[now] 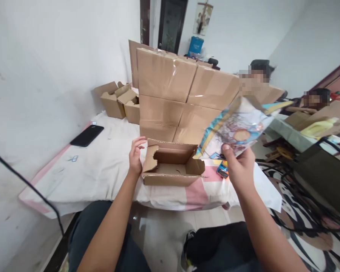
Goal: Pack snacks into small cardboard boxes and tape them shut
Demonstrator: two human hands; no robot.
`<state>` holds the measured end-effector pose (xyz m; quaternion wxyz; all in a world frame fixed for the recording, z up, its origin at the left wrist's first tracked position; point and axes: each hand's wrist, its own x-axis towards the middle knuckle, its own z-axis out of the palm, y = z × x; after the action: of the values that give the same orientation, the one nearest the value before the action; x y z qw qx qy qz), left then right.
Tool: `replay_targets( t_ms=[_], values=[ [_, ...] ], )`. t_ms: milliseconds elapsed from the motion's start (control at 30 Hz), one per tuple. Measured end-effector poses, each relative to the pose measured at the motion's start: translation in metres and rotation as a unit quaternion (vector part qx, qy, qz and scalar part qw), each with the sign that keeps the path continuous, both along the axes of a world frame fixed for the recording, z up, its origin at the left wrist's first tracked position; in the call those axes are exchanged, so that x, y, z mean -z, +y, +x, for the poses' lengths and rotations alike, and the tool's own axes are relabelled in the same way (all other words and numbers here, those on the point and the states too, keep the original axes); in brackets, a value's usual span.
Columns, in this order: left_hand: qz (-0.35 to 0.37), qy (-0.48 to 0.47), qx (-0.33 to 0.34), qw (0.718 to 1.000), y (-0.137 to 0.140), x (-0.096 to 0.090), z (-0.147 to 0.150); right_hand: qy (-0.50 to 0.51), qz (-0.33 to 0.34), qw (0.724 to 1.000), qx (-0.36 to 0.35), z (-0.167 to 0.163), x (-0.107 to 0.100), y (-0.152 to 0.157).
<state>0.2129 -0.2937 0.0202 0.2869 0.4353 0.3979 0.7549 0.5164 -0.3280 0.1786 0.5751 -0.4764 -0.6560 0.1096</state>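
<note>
An opened cardboard box (172, 181) stands on the table in front of me, its top flaps up and its inside showing bare cardboard. Against its left end rests my left hand (135, 156), with loosely bent fingers that grip nothing. My right hand (240, 166) pinches the lower edge of a colourful printed plastic packet (229, 130), raised to the right of the box and slightly blurred. Below that packet, a small blue-and-orange item (222, 169) lies on the tablecloth; I cannot make out its kind.
Tall cardboard panels (164, 83) stand behind the box. Two smaller open boxes (112, 104) sit at the back left, near a black phone (87, 135). A dark cable (25, 183) crosses the left side. Two people (260, 75) are beyond the table, near a dark chair (320, 177).
</note>
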Motion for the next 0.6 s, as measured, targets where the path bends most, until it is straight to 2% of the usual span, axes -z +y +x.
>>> replay_targets(
  t_ms=[33, 100, 167, 200, 267, 333, 433, 600],
  values=[
    [0.043, 0.069, 0.000, 0.997, -0.004, -0.009, -0.003, -0.032, -0.015, 0.999, -0.027, -0.012, -0.005, 0.001],
    [0.110, 0.246, 0.035, 0.962, -0.012, -0.026, -0.008, -0.126, -0.041, 0.989, -0.067, -0.033, -0.011, 0.004],
    [0.121, 0.363, 0.073, 0.921, -0.018, -0.035, -0.010, -0.250, -0.066, 0.964, -0.070, -0.048, -0.014, 0.008],
    [0.121, 0.382, 0.071, 0.913, -0.020, -0.036, -0.011, -0.315, -0.080, 0.944, -0.058, -0.053, -0.015, 0.009],
    [0.127, 0.361, 0.033, 0.923, -0.021, -0.031, -0.014, -0.435, -0.106, 0.894, -0.026, -0.061, -0.015, 0.010],
    [0.131, 0.281, -0.022, 0.950, -0.021, -0.023, -0.020, -0.527, -0.115, 0.842, -0.007, -0.065, -0.014, 0.009],
    [0.112, 0.138, -0.066, 0.982, -0.022, -0.015, -0.028, -0.618, -0.095, 0.780, -0.029, -0.070, -0.010, 0.008],
    [0.093, -0.002, 0.000, 0.996, -0.025, -0.015, -0.025, -0.711, -0.089, 0.690, -0.103, -0.099, 0.003, 0.011]
  ],
)
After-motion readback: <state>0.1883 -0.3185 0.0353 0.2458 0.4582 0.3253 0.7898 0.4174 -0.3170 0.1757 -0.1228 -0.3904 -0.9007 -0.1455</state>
